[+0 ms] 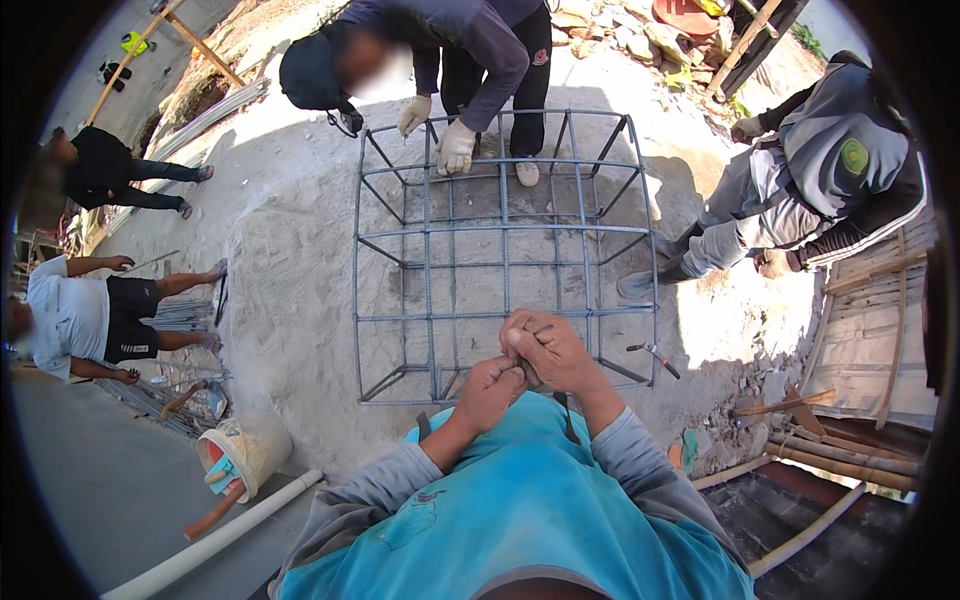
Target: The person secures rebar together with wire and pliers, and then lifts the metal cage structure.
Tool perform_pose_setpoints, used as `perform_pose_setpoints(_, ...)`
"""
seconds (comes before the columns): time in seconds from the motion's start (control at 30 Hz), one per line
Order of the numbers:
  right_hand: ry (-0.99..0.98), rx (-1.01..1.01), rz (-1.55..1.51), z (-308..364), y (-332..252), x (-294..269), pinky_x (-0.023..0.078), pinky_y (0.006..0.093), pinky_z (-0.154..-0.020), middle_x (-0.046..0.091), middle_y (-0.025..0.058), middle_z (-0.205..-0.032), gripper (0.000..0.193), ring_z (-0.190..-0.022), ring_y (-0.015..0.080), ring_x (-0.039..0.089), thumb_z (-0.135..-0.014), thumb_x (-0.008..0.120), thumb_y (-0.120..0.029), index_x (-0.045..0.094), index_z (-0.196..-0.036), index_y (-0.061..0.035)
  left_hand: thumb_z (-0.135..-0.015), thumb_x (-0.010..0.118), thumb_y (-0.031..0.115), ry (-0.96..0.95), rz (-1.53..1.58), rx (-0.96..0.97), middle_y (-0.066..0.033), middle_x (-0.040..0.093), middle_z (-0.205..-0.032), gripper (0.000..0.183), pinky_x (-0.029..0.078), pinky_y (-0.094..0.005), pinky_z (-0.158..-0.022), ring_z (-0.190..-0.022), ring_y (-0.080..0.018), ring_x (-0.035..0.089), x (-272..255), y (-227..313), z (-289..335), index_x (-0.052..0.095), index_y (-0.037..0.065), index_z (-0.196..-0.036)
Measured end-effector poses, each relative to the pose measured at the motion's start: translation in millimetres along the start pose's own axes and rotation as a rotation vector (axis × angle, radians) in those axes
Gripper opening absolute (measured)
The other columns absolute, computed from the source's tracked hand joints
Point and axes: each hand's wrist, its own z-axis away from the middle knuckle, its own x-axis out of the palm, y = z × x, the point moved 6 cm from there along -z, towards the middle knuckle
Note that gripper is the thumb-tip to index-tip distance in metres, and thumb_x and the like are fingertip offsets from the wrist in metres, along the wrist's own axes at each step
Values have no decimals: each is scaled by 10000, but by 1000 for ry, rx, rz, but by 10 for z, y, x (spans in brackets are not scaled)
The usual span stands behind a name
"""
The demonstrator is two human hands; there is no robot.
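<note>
A cage of tied steel rebar (480,318) stands on the dusty ground in front of me. Over its near side my left hand (488,395) and my right hand (552,350) meet, both closed with fingertips pinched together. Something small and dark shows between them, too little to name. Beside the cage's near right corner lies a slim tool with a red-and-black handle (668,368). Across the cage, a co-worker's gloved hands (456,148) are at its far top bars.
At right stands a person in grey work clothes (790,180); two others (75,310) are at left. A white bucket (255,450) holding tools sits near a long pale pipe (215,535). Bamboo poles (850,455) lie at lower right, rubble (640,40) at the back.
</note>
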Motion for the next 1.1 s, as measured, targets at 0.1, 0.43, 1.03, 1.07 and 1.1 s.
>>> perform_pose_setpoints(0.1,74,-197,-14,-55,-80,102,398,284,-481,541,45,-696,301,-549,94,497,-919,630,-197,582,-696,-1,-943,484,175,-183,68,-108,35,438,-602,255,280,-217,-488,-533,-37,366,-90,165,218,623,-34,-902)
perform_pose_setpoints(0.43,97,-343,849,-189,-662,459,411,313,-488,553,83,-607,213,-497,217,504,-785,770,-203,659,-761,-22,-902,471,150,-112,-68,-31,35,433,-601,229,313,-227,-495,-531,-51,382,-405,462,320,625,-19,-922)
perform_pose_setpoints(1.03,-793,-246,1324,185,-595,481,519,441,-698,591,143,-849,242,-819,341,630,-896,555,-229,593,-924,8,-788,584,117,60,-965,582,-158,683,-815,182,526,-403,-664,-704,-324,661,-32,972,553,701,44,-907)
perform_pose_setpoints(1.07,-774,-285,1337,135,-657,512,521,437,-696,588,134,-843,249,-817,333,629,-893,563,-239,594,-932,5,-801,599,117,79,-1016,437,-161,685,-838,188,526,-391,-680,-740,-324,666,-74,951,489,693,36,-942)
perform_pose_setpoints(1.1,-754,-324,1350,104,-720,522,522,433,-695,585,126,-836,256,-815,324,629,-890,570,-249,594,-939,1,-803,596,111,86,-959,461,-160,685,-839,184,526,-385,-679,-741,-322,667,-88,961,482,693,34,-940)
